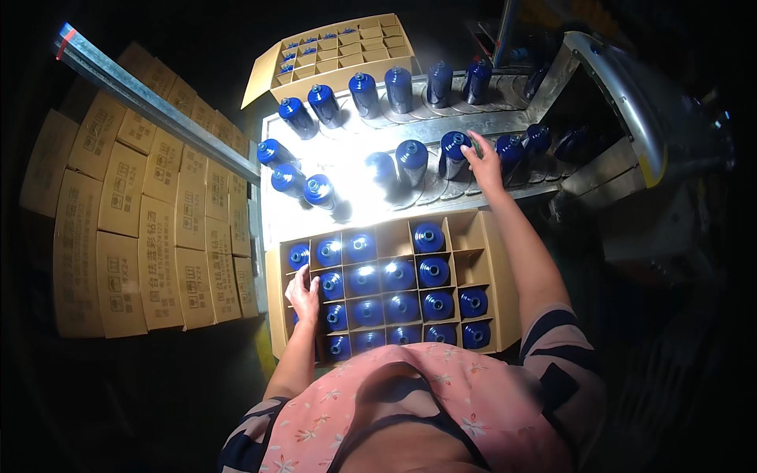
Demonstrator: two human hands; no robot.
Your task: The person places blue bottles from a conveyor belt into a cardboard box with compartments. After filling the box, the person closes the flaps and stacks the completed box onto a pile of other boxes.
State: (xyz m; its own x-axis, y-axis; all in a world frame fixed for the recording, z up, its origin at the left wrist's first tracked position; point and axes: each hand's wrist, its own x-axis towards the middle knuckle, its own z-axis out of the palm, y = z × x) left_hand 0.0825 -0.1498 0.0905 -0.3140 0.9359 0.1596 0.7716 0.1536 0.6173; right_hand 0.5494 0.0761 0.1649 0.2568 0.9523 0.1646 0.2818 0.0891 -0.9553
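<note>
Two bare hands reach forward, and we see our right hand [484, 165] with thumb and forefinger spread wide at the right shoulder of a glossy blue bottle [454, 160]; we cannot tell whether the tips touch it. Our left hand [303, 299] has its fingers loosely bent and a narrower gap to the thumb, just below a corner bottle [298, 256]; we cannot tell whether it presses on anything.

The bottle by our right hand stands upright on the near lane of a conveyor [430, 191] of grey, curved-edged plates, with more bottles to either side. Nearer our body sits a cardboard box [507, 303], cut into square cells by thin, straight dividers [469, 253]. Most cells hold round-shouldered, narrow-necked bottles; open room remains in one cell of the far row and two at the far right. The right flap leans outward beneath our forearm, and between our arms the space above the box is open.

A flat metal rail [485, 123] parts the two lanes, and the far row of bottles bends left over a white-lit surface [307, 225]. Farther out we find another divided carton [347, 83], stacked boxes [162, 244] behind a straight metal post [158, 113], and a smooth, rounded housing [619, 91] bounding the right side
</note>
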